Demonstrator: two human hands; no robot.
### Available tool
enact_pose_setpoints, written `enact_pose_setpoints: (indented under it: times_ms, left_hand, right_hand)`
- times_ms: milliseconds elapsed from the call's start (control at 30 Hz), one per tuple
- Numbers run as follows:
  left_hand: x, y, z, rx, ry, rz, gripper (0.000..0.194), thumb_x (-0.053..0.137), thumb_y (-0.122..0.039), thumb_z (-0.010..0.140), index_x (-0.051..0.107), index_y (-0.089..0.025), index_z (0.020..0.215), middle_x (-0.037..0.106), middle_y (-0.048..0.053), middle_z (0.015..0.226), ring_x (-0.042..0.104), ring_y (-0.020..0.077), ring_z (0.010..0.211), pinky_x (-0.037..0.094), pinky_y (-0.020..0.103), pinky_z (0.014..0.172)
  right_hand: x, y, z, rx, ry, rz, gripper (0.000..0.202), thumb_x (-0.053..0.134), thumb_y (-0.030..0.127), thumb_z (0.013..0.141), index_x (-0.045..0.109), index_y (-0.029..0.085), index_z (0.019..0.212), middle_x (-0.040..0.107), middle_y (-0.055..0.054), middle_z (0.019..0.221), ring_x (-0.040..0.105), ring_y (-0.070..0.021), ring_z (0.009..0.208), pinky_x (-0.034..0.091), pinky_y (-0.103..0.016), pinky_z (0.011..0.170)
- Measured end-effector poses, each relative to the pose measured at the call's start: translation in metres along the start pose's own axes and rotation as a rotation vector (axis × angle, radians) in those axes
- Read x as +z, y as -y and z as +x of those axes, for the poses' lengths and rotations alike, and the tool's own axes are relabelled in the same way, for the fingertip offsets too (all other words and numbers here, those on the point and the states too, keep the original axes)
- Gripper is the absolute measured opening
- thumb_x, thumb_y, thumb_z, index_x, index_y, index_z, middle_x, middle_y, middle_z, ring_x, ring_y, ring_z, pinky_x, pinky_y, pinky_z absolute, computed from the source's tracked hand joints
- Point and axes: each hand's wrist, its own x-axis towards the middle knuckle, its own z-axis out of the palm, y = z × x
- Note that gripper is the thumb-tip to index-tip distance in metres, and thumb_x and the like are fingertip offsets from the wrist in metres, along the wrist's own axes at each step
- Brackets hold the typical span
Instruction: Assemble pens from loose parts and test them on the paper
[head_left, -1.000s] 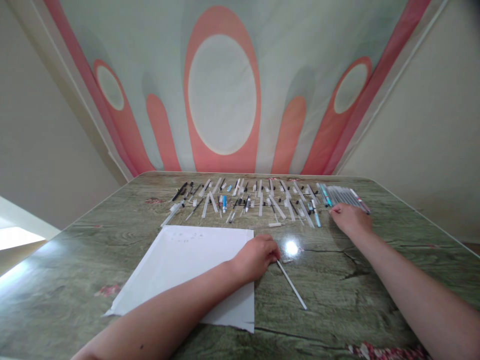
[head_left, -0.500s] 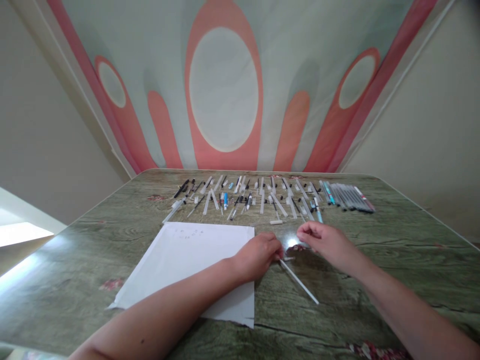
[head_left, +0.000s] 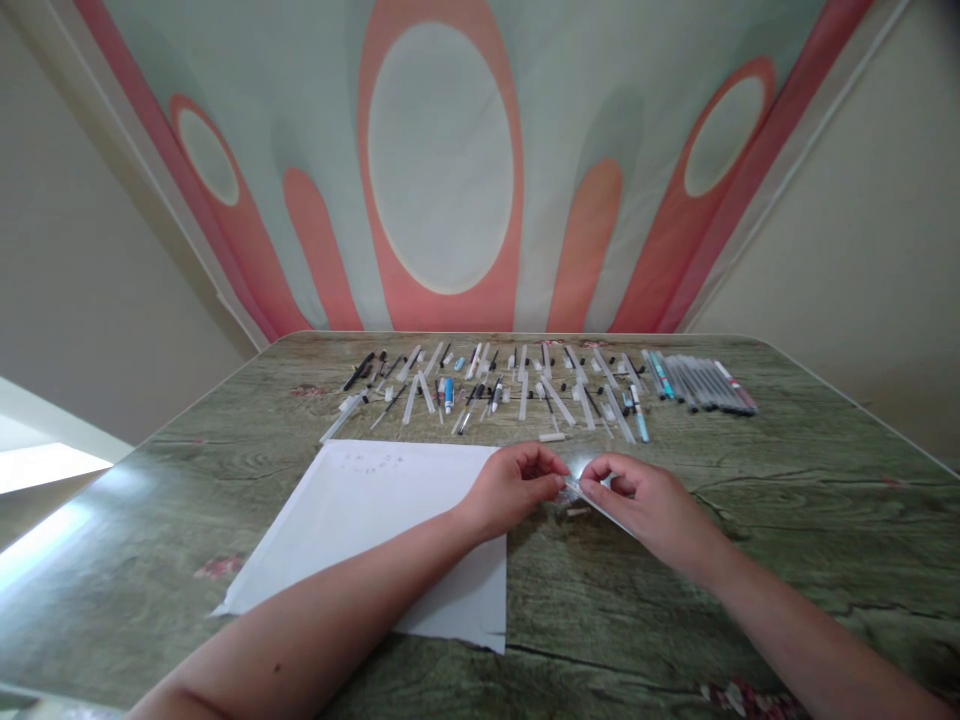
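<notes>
My left hand (head_left: 516, 490) is closed in a pinch at the left end of a thin white pen barrel (head_left: 613, 522), its wrist above the edge of the paper. Thumb and fingertips of my right hand (head_left: 654, 508) grip the same barrel a little further along. It slants down to the right under that hand, and its lower end is hidden. The tip between both hands is too small to make out. Just below the fingers, a small pale piece (head_left: 578, 511) lies on the table.
A white sheet of paper (head_left: 360, 550) with small scribbles lies under my left forearm. Beyond it, rows of loose pen parts (head_left: 525, 400) spread over the wood-patterned table (head_left: 750, 580). Grey pens (head_left: 705, 385) lie side by side at the back right. A short white piece (head_left: 552, 437) rests nearer me.
My right hand has come down and left to grip the white barrel, which was held by my left hand alone. The barrel's far end has swung up toward the right hand.
</notes>
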Motion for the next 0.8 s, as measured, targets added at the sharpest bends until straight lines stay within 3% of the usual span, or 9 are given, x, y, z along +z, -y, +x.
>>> enact_pose_setpoints:
  times_ms: [200,433,600,700,800]
  left_hand:
    - [0.004,0.000,-0.002,-0.044,0.031,-0.083,0.025,0.070,-0.027,0.072,0.065,-0.011,0.091,0.064,0.003,0.073,0.057,0.0099,0.064,0.044,0.022,0.063]
    - [0.006,0.000,-0.002,-0.030,0.027,-0.158,0.026,0.073,-0.028,0.070,0.063,-0.010,0.086,0.064,0.003,0.071,0.059,0.0104,0.063,0.046,0.024,0.064]
    - [0.001,0.000,0.000,-0.020,-0.023,-0.139,0.024,0.072,-0.028,0.072,0.062,-0.011,0.086,0.063,0.003,0.073,0.060,0.0110,0.064,0.047,0.025,0.066]
    - [-0.004,-0.002,0.002,-0.040,-0.050,-0.228,0.028,0.074,-0.029,0.069,0.061,-0.011,0.086,0.062,0.002,0.071,0.060,0.0108,0.062,0.048,0.026,0.066]
    - [-0.009,-0.004,0.004,-0.101,-0.068,-0.411,0.032,0.076,-0.030,0.068,0.059,-0.011,0.088,0.063,0.003,0.075,0.062,0.0120,0.066,0.050,0.028,0.068]
  right_hand:
    - [0.003,0.002,-0.001,0.047,0.102,0.178,0.024,0.051,0.042,0.086,0.058,0.019,0.088,0.068,-0.001,0.076,0.062,-0.0163,0.073,0.043,-0.026,0.067]
    - [0.005,0.004,0.001,0.145,0.152,0.279,0.034,0.051,0.051,0.084,0.056,0.018,0.090,0.065,0.001,0.067,0.049,-0.0096,0.049,0.031,-0.021,0.045]
    - [0.002,0.002,0.001,0.158,0.221,0.303,0.039,0.054,0.052,0.082,0.055,0.017,0.102,0.069,-0.003,0.075,0.050,-0.0094,0.049,0.029,-0.020,0.043]
    - [-0.003,0.003,-0.001,0.149,0.262,0.265,0.034,0.055,0.049,0.082,0.059,0.017,0.093,0.067,-0.002,0.071,0.052,-0.0099,0.052,0.028,-0.020,0.044]
    - [-0.006,0.005,-0.001,0.130,0.217,0.235,0.033,0.054,0.049,0.082,0.061,0.018,0.087,0.066,-0.001,0.070,0.053,-0.0109,0.055,0.030,-0.021,0.045]
